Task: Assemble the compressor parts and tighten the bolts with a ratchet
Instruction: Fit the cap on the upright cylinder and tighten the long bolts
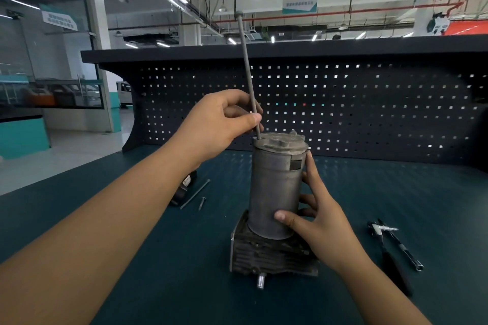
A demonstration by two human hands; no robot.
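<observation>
Nearest me, my right hand point(314, 216) grips the upright cylinder point(274, 192), thumb on its front and fingers round its right side, where it stands on the finned base point(266, 253) on the bench point(396, 179). My left hand point(221, 119) pinches a long bolt point(247, 66), tilted, with its lower end at the cylinder's top rim. Another bolt point(195, 194) lies on the bench to the left, the ratchet point(388, 258) to the right.

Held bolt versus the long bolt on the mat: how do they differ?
The held long bolt stands nearly upright, pinched by the left hand, tip at the compressor's end cap. The loose long bolt lies flat on the mat, untouched. Both are thin, grey, headed rods.
</observation>
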